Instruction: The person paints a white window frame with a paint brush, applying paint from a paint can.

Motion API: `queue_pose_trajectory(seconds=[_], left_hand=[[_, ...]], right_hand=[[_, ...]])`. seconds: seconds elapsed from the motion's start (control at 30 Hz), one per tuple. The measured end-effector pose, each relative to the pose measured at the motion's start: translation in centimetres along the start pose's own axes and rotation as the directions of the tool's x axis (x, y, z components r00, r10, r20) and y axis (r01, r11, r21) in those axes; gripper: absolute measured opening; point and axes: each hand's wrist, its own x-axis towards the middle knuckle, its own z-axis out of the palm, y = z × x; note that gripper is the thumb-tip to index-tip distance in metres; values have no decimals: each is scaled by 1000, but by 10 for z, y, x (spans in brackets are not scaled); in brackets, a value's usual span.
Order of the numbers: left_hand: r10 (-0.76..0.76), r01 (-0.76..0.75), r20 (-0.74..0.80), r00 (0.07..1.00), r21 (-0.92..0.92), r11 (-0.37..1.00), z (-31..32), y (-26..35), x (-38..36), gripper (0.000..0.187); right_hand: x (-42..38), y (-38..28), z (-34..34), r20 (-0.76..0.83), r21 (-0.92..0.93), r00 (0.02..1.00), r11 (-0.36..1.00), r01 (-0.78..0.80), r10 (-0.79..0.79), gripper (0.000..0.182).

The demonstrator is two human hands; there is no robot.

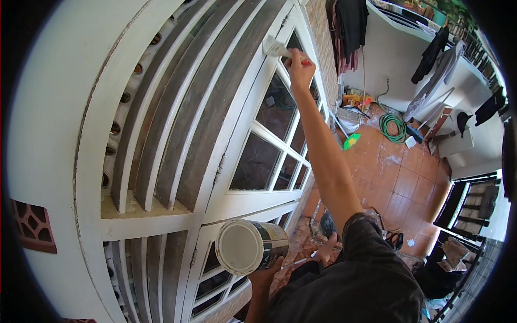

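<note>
My right hand [300, 69], at the end of the outstretched arm, is closed round the handle of a paintbrush [277, 49]. The whitish bristles touch or nearly touch the white frame beside the upper window panes. Lower down, my left hand [265, 277] holds a paint can [240, 246] from beneath and the side, its round end with a pale surface facing the camera. The can is in front of the lower part of the white window frame [242, 202]. Left of the frame stand curved grey-brown slats [188, 118] with white edges.
A tiled floor [398, 183] lies far below on the right, with a coiled green hose [392, 128], a green and yellow item [351, 141] and tools along the wall. Dark clothes [350, 27] hang at the top. A bare foot [326, 249] shows below the arm.
</note>
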Motion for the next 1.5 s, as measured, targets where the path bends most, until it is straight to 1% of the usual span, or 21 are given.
queue_pose_trajectory(seconds=[0.03, 0.13, 0.17, 0.23, 0.27, 0.37, 0.43, 0.47, 0.5, 0.57, 0.63, 0.7, 0.8, 0.9, 0.97, 1.07, 1.13, 1.17, 1.27, 1.4, 1.5], left_hand=[[-10, 10, 1, 1000, 5, 1000, 1, 1, 2, 90], [-51, 50, -18, 999, -38, 998, 4, 4, 6, 88], [-13, 13, -11, 1000, -37, 999, 4, 2, 8, 88], [59, -59, 4, 998, -35, 998, 4, -4, 12, 87], [58, -58, 5, 998, -34, 998, 5, -3, 12, 87], [58, -58, 14, 998, -27, 998, 5, 0, 13, 86], [49, -48, 29, 998, -33, 998, 3, -3, 12, 86], [4, -4, 36, 999, 0, 1000, 1, -2, 12, 88], [26, -26, 29, 999, -4, 1000, 1, 0, 10, 84], [69, -69, 13, 998, -11, 998, 1, 2, 8, 77], [52, -52, 6, 999, -34, 998, -2, -2, 7, 79], [38, -38, -3, 999, -70, 997, -4, -5, 7, 82], [27, -30, -23, 999, -133, 991, -5, -8, 8, 86], [22, -29, -45, 999, -171, 985, -5, -7, 10, 88], [0, -11, -58, 998, -183, 983, -4, -1, 10, 87], [4, -8, -45, 999, -107, 994, -5, -2, 15, 93], [-29, 26, -34, 999, -79, 997, -7, -2, 16, 92], [-43, 41, -27, 999, -64, 997, -7, -2, 18, 92], [124, -124, -22, 992, -8, 992, -4, 4, 21, 74], [145, -145, -20, 989, 22, 989, -7, -5, 20, 75], [138, -138, -20, 990, -31, 990, -8, -9, 19, 77]], right_hand=[[-10, -3, -3, 49, -36, 999, 999, 25, -23, 27], [-61, -29, -30, 259, -129, 956, 986, -106, 137, 29], [-74, -42, -36, 308, -184, 931, 972, -143, 195, 29], [-87, -50, -40, 270, -82, 924, 963, -258, 271, 29], [-90, -51, -41, 253, -27, 916, 949, -315, 311, 29], [-68, -43, -30, 189, -17, 963, 981, -193, 192, 30], [-49, -44, -18, 130, 66, 980, 985, -157, 148, 33], [-36, -41, -14, 109, 93, 988, 988, -121, 111, 34], [-26, -38, -10, 89, 119, 993, 989, -86, 75, 35], [-10, -40, -1, -16, 190, 997, 979, -71, 76, 36], [8, -32, -1, -26, 213, 998, 975, -57, 64, 39], [16, -27, 4, -25, 183, 1000, 983, -12, 17, 40], [15, -19, 6, -2, 156, 1000, 987, -30, 30, 39], [1, -12, 2, 56, 111, 996, 991, -70, 64, 38], [-18, -12, -7, 160, 90, 980, 987, -133, 118, 36], [-55, -29, -23, 321, -8, 920, 972, -234, 224, 36], [-76, -50, -33, 399, -74, 859, 945, -318, 320, 37], [-81, -54, -33, 364, -12, 890, 957, -288, 273, 37], [-89, -66, -21, 234, 167, 965, 973, -158, 117, 36], [-86, -76, 32, 87, 297, 996, 954, -42, 17, 34], [-93, -59, 57, 99, 289, 995, 957, -26, -3, 33]])
